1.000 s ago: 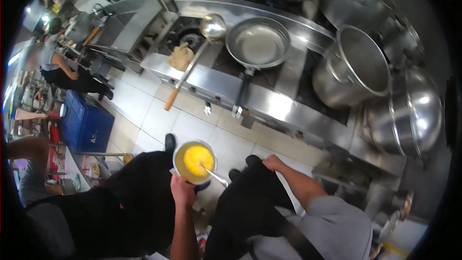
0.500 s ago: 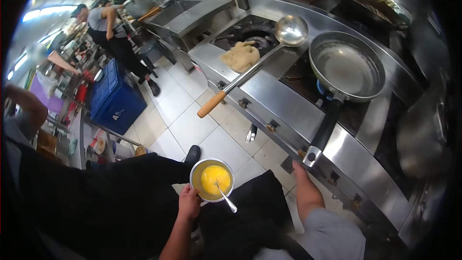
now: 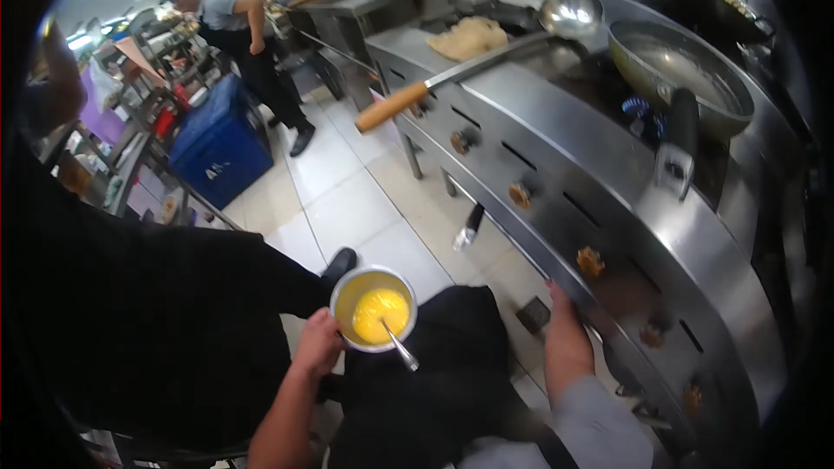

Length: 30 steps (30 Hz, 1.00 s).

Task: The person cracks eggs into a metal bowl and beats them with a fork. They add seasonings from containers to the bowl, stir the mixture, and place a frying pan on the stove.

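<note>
Tiles [image 3: 349, 208] lie below; left hand [image 3: 319, 341] grips bowl [image 3: 351, 292], right hand [image 3: 561, 302] beside stove [image 3: 556, 178], grip unclear.

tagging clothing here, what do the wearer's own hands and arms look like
The left hand and right hand are ungloved, both forearms bare. A short grey sleeve shows on the right arm; any left sleeve is out of view.
</note>
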Available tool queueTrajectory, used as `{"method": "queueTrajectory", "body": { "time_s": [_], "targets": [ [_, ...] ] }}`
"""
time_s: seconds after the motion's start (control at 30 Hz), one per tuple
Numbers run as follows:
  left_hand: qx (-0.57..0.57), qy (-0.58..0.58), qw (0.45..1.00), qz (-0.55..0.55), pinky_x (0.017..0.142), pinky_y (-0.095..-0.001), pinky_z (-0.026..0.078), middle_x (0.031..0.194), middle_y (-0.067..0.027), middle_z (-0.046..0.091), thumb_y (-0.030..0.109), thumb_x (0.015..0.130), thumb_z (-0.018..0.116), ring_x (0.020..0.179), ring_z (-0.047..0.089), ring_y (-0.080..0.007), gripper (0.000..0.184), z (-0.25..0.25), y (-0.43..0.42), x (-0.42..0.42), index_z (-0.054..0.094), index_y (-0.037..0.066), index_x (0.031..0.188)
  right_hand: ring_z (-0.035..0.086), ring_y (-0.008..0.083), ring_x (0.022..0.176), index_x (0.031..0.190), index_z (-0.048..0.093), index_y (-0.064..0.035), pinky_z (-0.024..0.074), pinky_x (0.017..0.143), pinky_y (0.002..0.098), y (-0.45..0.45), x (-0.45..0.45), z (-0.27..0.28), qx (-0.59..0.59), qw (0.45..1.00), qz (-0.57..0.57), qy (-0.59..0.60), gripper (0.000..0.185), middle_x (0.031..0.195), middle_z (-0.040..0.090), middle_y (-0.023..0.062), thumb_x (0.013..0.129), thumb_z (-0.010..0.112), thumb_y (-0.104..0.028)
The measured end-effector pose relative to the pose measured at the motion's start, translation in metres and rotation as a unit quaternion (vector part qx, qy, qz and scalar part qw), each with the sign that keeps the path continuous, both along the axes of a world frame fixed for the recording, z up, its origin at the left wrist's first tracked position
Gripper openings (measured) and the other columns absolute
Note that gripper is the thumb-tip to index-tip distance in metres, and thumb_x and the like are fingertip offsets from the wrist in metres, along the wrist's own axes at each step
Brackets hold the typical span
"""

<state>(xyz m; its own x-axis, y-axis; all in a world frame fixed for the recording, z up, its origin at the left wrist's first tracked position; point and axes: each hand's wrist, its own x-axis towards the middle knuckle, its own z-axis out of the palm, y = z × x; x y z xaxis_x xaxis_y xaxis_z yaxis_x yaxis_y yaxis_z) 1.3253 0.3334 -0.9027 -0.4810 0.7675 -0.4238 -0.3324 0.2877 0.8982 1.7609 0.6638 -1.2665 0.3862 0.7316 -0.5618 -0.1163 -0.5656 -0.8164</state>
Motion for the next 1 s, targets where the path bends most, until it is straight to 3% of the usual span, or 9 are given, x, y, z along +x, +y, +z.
{"method": "queueTrajectory", "body": {
  "time_s": [0.07, 0.2, 0.27, 0.3, 0.33, 0.5, 0.67, 0.87, 1.0],
  "targets": [
    [-0.003, 0.004, 0.999, -0.050, 0.064, -0.0373, 0.061, 0.092, -0.0091, 0.063, 0.003, 0.094, 0.051, 0.075, 0.066, -0.0200, 0.009, -0.025, 0.003, -0.029, 0.057, 0.003, 0.101, 0.059, 0.0150, 0.075, 0.116, 0.063, -0.0083, 0.0496, 0.057, 0.0339, -0.003, 0.003, -0.004, 0.005, 1.000, -0.005, 0.006, 0.034, 0.099, 0.063, 0.0063, 0.098, 0.060, -0.037],
    [0.037, -0.025, 0.998, -0.040, 0.065, -0.0349, 0.061, 0.096, -0.0113, 0.066, 0.002, 0.093, 0.050, 0.078, 0.070, -0.0198, 0.016, -0.018, 0.034, -0.038, 0.057, 0.000, 0.107, 0.058, 0.0148, 0.074, 0.117, 0.062, -0.0092, 0.0493, 0.056, 0.0335, 0.010, 0.011, 0.003, 0.011, 0.999, -0.018, 0.026, 0.033, 0.100, 0.062, 0.0057, 0.098, 0.060, -0.036],
    [0.039, 0.019, 0.998, -0.041, 0.057, -0.0278, 0.052, 0.087, -0.0045, 0.062, 0.005, 0.090, 0.052, 0.069, 0.061, -0.0134, 0.016, -0.033, 0.054, -0.054, 0.060, 0.004, 0.104, 0.058, 0.0147, 0.074, 0.118, 0.061, -0.0096, 0.0492, 0.055, 0.0332, 0.004, 0.013, -0.001, 0.003, 0.999, -0.024, 0.033, 0.032, 0.100, 0.061, 0.0055, 0.099, 0.060, -0.035],
    [0.018, 0.148, 0.986, -0.071, 0.059, -0.0250, 0.049, 0.084, -0.0012, 0.059, 0.008, 0.091, 0.051, 0.067, 0.056, -0.0105, 0.016, -0.045, 0.061, -0.060, 0.060, 0.006, 0.103, 0.057, 0.0146, 0.073, 0.118, 0.061, -0.0098, 0.0491, 0.055, 0.0331, -0.001, 0.015, -0.002, -0.007, 0.999, -0.026, 0.038, 0.032, 0.100, 0.061, 0.0053, 0.099, 0.060, -0.035],
    [0.023, 0.021, 0.998, -0.047, 0.060, -0.0225, 0.046, 0.082, 0.0003, 0.057, 0.007, 0.092, 0.049, 0.064, 0.053, -0.0089, 0.016, -0.040, 0.070, -0.060, 0.060, 0.006, 0.104, 0.057, 0.0145, 0.073, 0.118, 0.060, -0.0100, 0.0490, 0.055, 0.0330, -0.006, 0.017, -0.001, -0.021, 0.998, -0.027, 0.045, 0.032, 0.100, 0.061, 0.0052, 0.099, 0.060, -0.035],
    [0.018, -0.054, 0.998, 0.032, 0.057, -0.0240, 0.047, 0.089, -0.0030, 0.064, 0.005, 0.092, 0.048, 0.072, 0.061, -0.0082, 0.013, -0.042, 0.086, -0.079, 0.059, 0.004, 0.099, 0.056, 0.0143, 0.072, 0.120, 0.059, -0.0110, 0.0486, 0.053, 0.0325, -0.008, -0.004, 0.015, -0.069, 0.992, -0.025, 0.105, 0.030, 0.101, 0.059, 0.0045, 0.099, 0.060, -0.033],
    [-0.047, 0.045, 0.998, 0.001, 0.058, -0.0218, 0.046, 0.088, -0.0022, 0.063, 0.004, 0.092, 0.049, 0.069, 0.058, -0.0068, 0.012, -0.039, 0.083, -0.099, 0.060, 0.005, 0.097, 0.055, 0.0140, 0.070, 0.121, 0.057, -0.0121, 0.0483, 0.052, 0.0320, 0.029, -0.039, 0.031, -0.059, 0.989, -0.049, 0.130, 0.029, 0.102, 0.058, 0.0039, 0.099, 0.061, -0.031],
    [0.002, 0.008, 1.000, 0.002, 0.058, -0.0219, 0.046, 0.087, -0.0014, 0.061, 0.004, 0.091, 0.050, 0.071, 0.056, -0.0062, 0.010, -0.038, 0.082, -0.094, 0.058, 0.006, 0.096, 0.053, 0.0137, 0.068, 0.123, 0.055, -0.0133, 0.0478, 0.050, 0.0314, 0.004, -0.072, 0.040, -0.013, 0.992, -0.094, 0.085, 0.029, 0.104, 0.056, 0.0031, 0.100, 0.061, -0.029],
    [0.025, -0.008, 1.000, 0.005, 0.060, -0.0225, 0.048, 0.089, -0.0022, 0.060, 0.003, 0.091, 0.051, 0.075, 0.058, -0.0083, 0.009, -0.036, 0.070, -0.077, 0.058, 0.006, 0.096, 0.043, 0.0128, 0.058, 0.114, 0.054, -0.0134, 0.0410, 0.046, 0.0317, -0.070, -0.087, 0.124, 0.058, 0.995, -0.063, 0.047, 0.021, 0.094, 0.051, 0.0004, 0.098, 0.061, -0.024]
  ]
}}
